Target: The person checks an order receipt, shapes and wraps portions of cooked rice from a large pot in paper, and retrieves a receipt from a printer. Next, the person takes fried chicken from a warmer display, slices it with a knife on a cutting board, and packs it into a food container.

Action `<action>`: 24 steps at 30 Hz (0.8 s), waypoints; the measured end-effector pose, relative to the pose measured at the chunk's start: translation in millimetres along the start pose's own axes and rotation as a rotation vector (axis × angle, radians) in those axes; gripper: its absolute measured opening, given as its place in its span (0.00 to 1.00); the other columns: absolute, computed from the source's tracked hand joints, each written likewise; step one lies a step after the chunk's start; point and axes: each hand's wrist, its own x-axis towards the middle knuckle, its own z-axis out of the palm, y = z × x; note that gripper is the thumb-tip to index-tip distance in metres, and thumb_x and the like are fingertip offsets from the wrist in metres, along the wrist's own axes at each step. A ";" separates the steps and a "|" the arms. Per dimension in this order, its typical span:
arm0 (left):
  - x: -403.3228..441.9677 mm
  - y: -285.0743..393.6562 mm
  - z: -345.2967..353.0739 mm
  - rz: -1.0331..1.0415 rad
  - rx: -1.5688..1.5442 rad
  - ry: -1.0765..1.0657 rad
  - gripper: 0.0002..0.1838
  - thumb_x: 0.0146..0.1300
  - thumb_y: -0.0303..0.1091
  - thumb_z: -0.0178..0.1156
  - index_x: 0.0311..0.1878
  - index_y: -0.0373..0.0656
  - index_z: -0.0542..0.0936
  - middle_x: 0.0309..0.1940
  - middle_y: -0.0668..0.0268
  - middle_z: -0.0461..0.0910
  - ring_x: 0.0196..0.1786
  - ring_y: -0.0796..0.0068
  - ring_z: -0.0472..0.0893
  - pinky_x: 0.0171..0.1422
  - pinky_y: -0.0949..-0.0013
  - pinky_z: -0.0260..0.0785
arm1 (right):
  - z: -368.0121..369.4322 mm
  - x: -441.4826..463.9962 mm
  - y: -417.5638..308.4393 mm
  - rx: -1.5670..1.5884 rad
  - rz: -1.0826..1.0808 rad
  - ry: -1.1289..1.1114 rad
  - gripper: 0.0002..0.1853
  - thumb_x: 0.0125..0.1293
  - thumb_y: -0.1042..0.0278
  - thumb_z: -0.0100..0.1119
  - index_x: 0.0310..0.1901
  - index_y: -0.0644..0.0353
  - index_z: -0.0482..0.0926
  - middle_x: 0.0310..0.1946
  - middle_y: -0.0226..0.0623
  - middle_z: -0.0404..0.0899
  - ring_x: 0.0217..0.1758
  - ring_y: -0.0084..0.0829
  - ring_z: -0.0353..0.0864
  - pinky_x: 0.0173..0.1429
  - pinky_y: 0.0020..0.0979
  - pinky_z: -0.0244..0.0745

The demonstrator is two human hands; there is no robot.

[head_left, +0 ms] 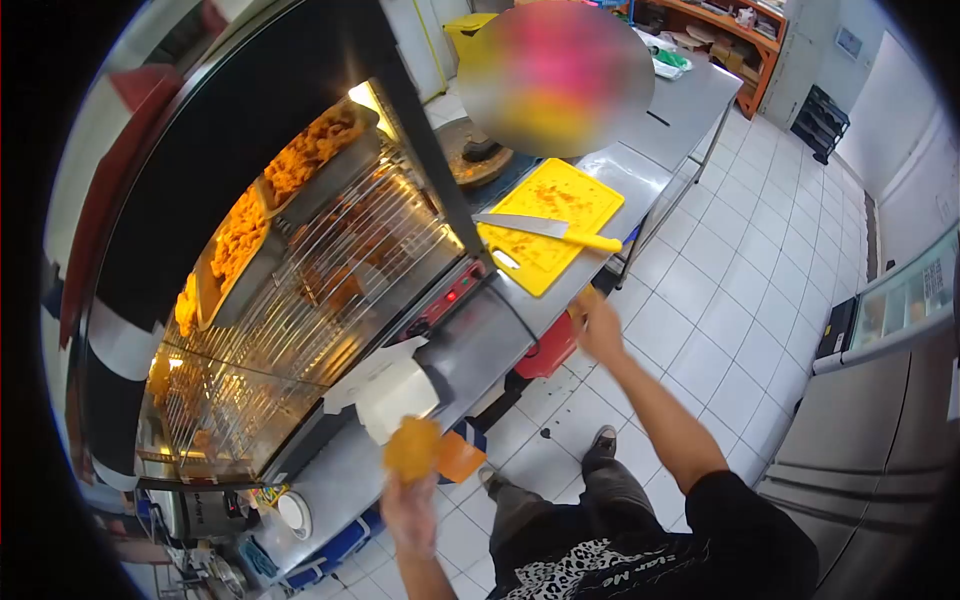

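Observation:
My left hand (pixel 410 520) grips a golden-brown breaded fried piece (pixel 412 448) from below, held up in front of a white paper box (pixel 398 395) on the counter. Out past the counter's edge is my right hand (pixel 600 328), its fingers closed and slightly blurred. Something tan shows at its fingertips, too unclear to name. Near that hand, a yellow cutting board (pixel 540 270) covered in crumbs lies on the counter. Across the board rests a large knife (pixel 590 240) with a yellow handle, its blade pointing left.
A lit glass warming cabinet (pixel 340 340) with wire racks holds trays of fried food (pixel 240 240). Behind the board is a round pan (pixel 475 155) with a dark object. An orange box (pixel 460 455) sits low by the counter's front. Steel fridge doors (pixel 850 450) stand at right.

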 end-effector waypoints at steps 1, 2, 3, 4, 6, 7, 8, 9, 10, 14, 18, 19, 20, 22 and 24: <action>6.0 -22.0 27.0 -0.077 -0.040 -0.052 0.26 0.74 0.43 0.56 0.69 0.41 0.70 0.64 0.60 0.77 0.63 0.59 0.78 0.63 0.61 0.73 | -16.3 32.7 16.1 -0.055 -0.068 0.068 0.11 0.58 0.73 0.60 0.44 0.61 0.82 0.45 0.50 0.78 0.50 0.51 0.79 0.53 0.47 0.76; 13.7 -47.3 45.9 -0.145 -0.088 -0.105 0.23 0.76 0.40 0.54 0.70 0.44 0.70 0.64 0.60 0.77 0.63 0.60 0.79 0.60 0.63 0.76 | -26.5 64.2 28.9 -0.107 -0.145 0.138 0.13 0.58 0.73 0.61 0.46 0.61 0.81 0.47 0.49 0.77 0.52 0.50 0.78 0.53 0.47 0.76; 18.5 -70.9 60.8 -0.163 -0.089 -0.098 0.23 0.76 0.41 0.55 0.70 0.44 0.70 0.64 0.60 0.77 0.64 0.59 0.78 0.62 0.61 0.75 | -28.0 94.9 38.9 -0.218 -0.171 0.055 0.14 0.58 0.72 0.61 0.47 0.60 0.81 0.47 0.48 0.77 0.53 0.49 0.78 0.53 0.47 0.76; 22.1 -92.6 74.3 -0.181 -0.089 -0.089 0.24 0.75 0.41 0.55 0.70 0.45 0.70 0.64 0.61 0.76 0.65 0.59 0.77 0.63 0.60 0.74 | -23.3 121.3 49.3 -0.326 -0.197 -0.028 0.15 0.58 0.71 0.61 0.48 0.59 0.80 0.47 0.47 0.77 0.54 0.48 0.77 0.53 0.46 0.75; 24.9 -113.2 105.6 -0.209 -0.071 -0.052 0.25 0.75 0.42 0.56 0.70 0.45 0.69 0.65 0.62 0.76 0.66 0.59 0.76 0.67 0.57 0.71 | -7.7 153.6 63.7 -0.534 -0.294 -0.124 0.16 0.58 0.68 0.62 0.49 0.59 0.79 0.47 0.45 0.77 0.56 0.45 0.76 0.55 0.45 0.75; 26.5 -117.0 126.4 -0.220 -0.058 -0.026 0.25 0.75 0.43 0.56 0.70 0.45 0.69 0.65 0.62 0.76 0.67 0.60 0.75 0.69 0.56 0.69 | 0.2 166.7 69.1 -0.549 -0.321 -0.132 0.16 0.58 0.68 0.62 0.48 0.59 0.78 0.47 0.45 0.77 0.56 0.46 0.76 0.55 0.45 0.75; 35.8 -120.7 144.2 -0.232 -0.049 -0.007 0.26 0.74 0.43 0.57 0.70 0.45 0.69 0.65 0.62 0.76 0.68 0.60 0.75 0.70 0.55 0.68 | 7.3 178.7 73.5 -0.571 -0.347 -0.136 0.16 0.58 0.68 0.62 0.48 0.60 0.78 0.48 0.45 0.77 0.56 0.46 0.76 0.56 0.45 0.74; 51.9 -125.0 157.6 -0.221 -0.044 -0.013 0.26 0.74 0.44 0.57 0.70 0.44 0.70 0.64 0.62 0.76 0.67 0.61 0.75 0.71 0.54 0.67 | 10.9 192.5 75.3 -0.595 -0.373 -0.135 0.16 0.58 0.68 0.62 0.48 0.60 0.78 0.48 0.45 0.76 0.56 0.46 0.76 0.57 0.45 0.74; 67.0 -129.1 169.0 -0.216 -0.038 -0.017 0.26 0.74 0.44 0.58 0.69 0.44 0.70 0.64 0.63 0.77 0.67 0.61 0.75 0.72 0.53 0.65 | 11.9 203.3 80.1 -0.582 -0.338 -0.245 0.16 0.59 0.67 0.61 0.48 0.61 0.76 0.47 0.47 0.78 0.54 0.47 0.79 0.54 0.46 0.76; 158.5 -156.8 215.3 -0.202 -0.068 -0.047 0.20 0.77 0.39 0.54 0.65 0.39 0.71 0.63 0.59 0.76 0.65 0.62 0.77 0.72 0.53 0.70 | -1.4 230.6 83.2 -0.546 -0.343 -0.507 0.16 0.61 0.66 0.60 0.49 0.62 0.75 0.42 0.48 0.82 0.49 0.47 0.83 0.48 0.48 0.79; 274.5 -196.4 263.0 -0.192 -0.120 -0.064 0.19 0.77 0.38 0.54 0.65 0.40 0.72 0.60 0.59 0.77 0.62 0.64 0.78 0.69 0.54 0.72 | -33.7 242.7 81.9 -0.356 -0.235 -0.457 0.15 0.64 0.64 0.59 0.48 0.64 0.73 0.36 0.50 0.82 0.41 0.51 0.84 0.44 0.51 0.79; 300.1 -209.4 280.8 -0.169 -0.087 -0.048 0.19 0.76 0.38 0.54 0.64 0.40 0.73 0.58 0.60 0.78 0.60 0.64 0.78 0.67 0.54 0.73 | -43.9 244.6 82.8 -0.314 -0.184 -0.479 0.15 0.65 0.64 0.58 0.48 0.64 0.73 0.35 0.50 0.82 0.40 0.52 0.84 0.43 0.52 0.79; 319.0 -219.6 300.5 -0.145 -0.057 -0.032 0.18 0.76 0.38 0.55 0.64 0.41 0.73 0.57 0.60 0.78 0.59 0.65 0.78 0.66 0.55 0.74 | -56.7 245.9 81.0 -0.285 -0.153 -0.454 0.14 0.66 0.64 0.57 0.48 0.65 0.73 0.35 0.50 0.82 0.38 0.53 0.84 0.42 0.52 0.79; 345.1 -229.0 339.1 -0.157 0.090 -0.043 0.20 0.77 0.41 0.53 0.65 0.39 0.72 0.58 0.59 0.78 0.57 0.65 0.80 0.64 0.58 0.75 | -72.4 240.0 76.7 -0.218 -0.080 -0.410 0.13 0.68 0.65 0.55 0.47 0.65 0.73 0.34 0.51 0.81 0.35 0.55 0.83 0.40 0.53 0.78; 353.3 -223.4 360.6 -0.235 0.289 -0.054 0.18 0.76 0.42 0.54 0.60 0.39 0.74 0.53 0.58 0.79 0.51 0.63 0.82 0.58 0.58 0.77 | -66.9 230.3 84.9 -0.206 -0.041 -0.404 0.12 0.69 0.66 0.53 0.47 0.65 0.73 0.33 0.51 0.81 0.33 0.55 0.84 0.38 0.53 0.78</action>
